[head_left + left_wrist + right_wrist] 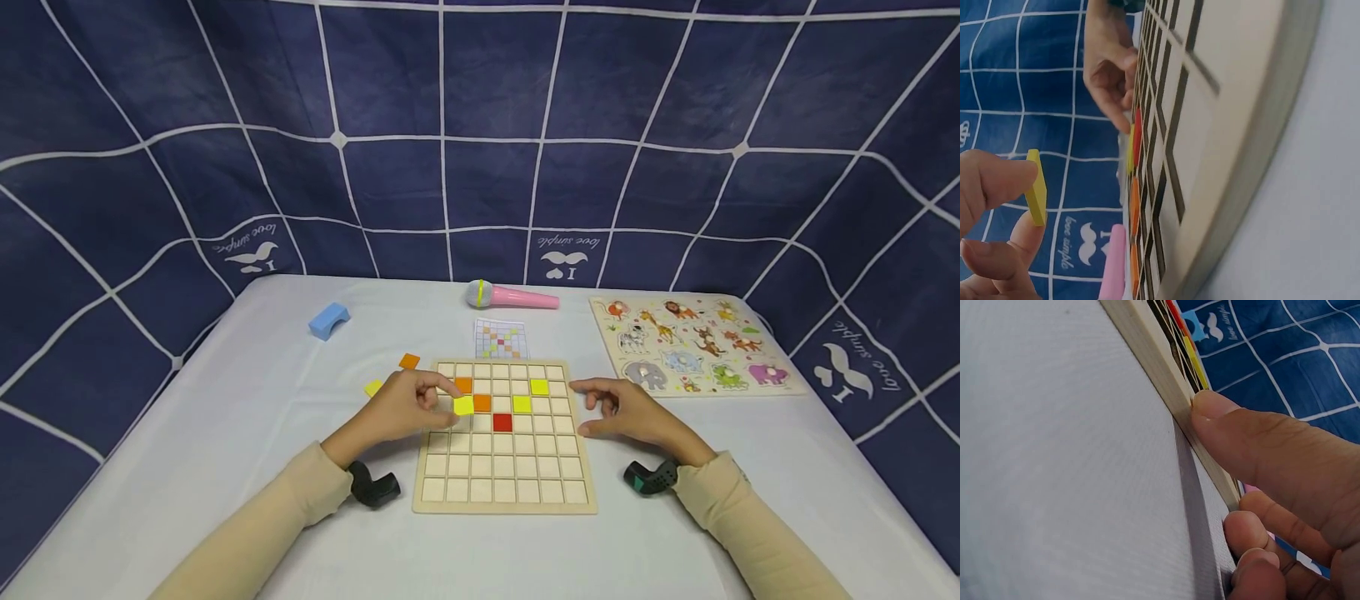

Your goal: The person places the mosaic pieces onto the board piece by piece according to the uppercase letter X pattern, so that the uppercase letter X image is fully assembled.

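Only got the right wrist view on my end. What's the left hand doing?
Observer: The left hand pinches a yellow tile over the grid board.
Operator: Tile touching the board?
Observer: No, the left wrist view shows a gap between them.
Operator: Any loose tiles past the board's left edge?
Observer: Two show in the head view: an orange tile and a loose yellow tile.
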The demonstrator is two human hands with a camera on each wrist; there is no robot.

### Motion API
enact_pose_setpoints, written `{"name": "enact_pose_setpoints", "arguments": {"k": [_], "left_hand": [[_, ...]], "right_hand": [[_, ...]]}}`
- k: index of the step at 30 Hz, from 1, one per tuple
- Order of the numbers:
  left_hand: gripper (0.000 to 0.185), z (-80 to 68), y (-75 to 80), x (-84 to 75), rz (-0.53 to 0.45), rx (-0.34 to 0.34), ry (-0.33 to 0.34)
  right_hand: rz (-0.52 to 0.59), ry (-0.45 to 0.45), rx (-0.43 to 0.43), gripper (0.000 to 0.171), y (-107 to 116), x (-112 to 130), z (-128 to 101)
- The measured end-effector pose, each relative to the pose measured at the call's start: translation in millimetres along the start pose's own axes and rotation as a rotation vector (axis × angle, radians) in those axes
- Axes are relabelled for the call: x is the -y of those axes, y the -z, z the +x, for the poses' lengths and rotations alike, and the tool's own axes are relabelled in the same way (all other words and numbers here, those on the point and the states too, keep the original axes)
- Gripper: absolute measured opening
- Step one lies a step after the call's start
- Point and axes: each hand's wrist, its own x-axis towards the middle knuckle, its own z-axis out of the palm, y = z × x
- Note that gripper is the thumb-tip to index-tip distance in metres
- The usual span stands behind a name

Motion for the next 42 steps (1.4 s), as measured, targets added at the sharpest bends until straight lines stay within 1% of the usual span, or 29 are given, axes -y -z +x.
{"name": "enact_pose_setpoints", "arguments": {"k": [3, 6, 9, 13, 17, 20, 28, 38, 42], "left_hand": [[0.029, 0.2, -5.0, -1.1, 0.003, 0.025, -0.007], [0.028, -0.5, -10.5, -3.6, 0.031, 0.042, -0.003], [0.027, -1.7, -17.1, -7.9, 0.068, 0.052, 0.028], [0.025, -1.9, -27.3, -13.5, 0.113, 0.052, 0.066], [0.024, -2.1, -36.1, -16.5, 0.171, 0.045, 0.081], [0.022, -2.5, -40.1, -16.7, 0.194, 0.043, 0.087], [0.023, -3.9, -42.2, -14.9, 0.217, 0.055, 0.093], [0.024, -4.9, -42.4, -12.9, 0.220, 0.060, 0.109], [0.023, -5.1, -41.7, -12.1, 0.231, 0.064, 0.105]], "right_hand": [[-0.001, 0.003, 0.004, 0.066, 0, 0, 1], [0.000, 0.001, 0.005, 0.066, 0, -1, 1], [-0.002, -0.004, 0.001, 0.066, 0, -1, 1], [-0.005, -0.002, 0.001, 0.066, 1, 0, 0], [-0.001, 0.001, 0.005, 0.066, 1, 0, 0], [0.005, -0.003, 0.005, 0.066, 1, 0, 0], [0.005, -0.014, 0.001, 0.067, 1, 0, 0], [0.002, -0.019, -0.002, 0.067, 1, 1, 0], [0.002, -0.020, -0.001, 0.067, 1, 1, -1]]}}
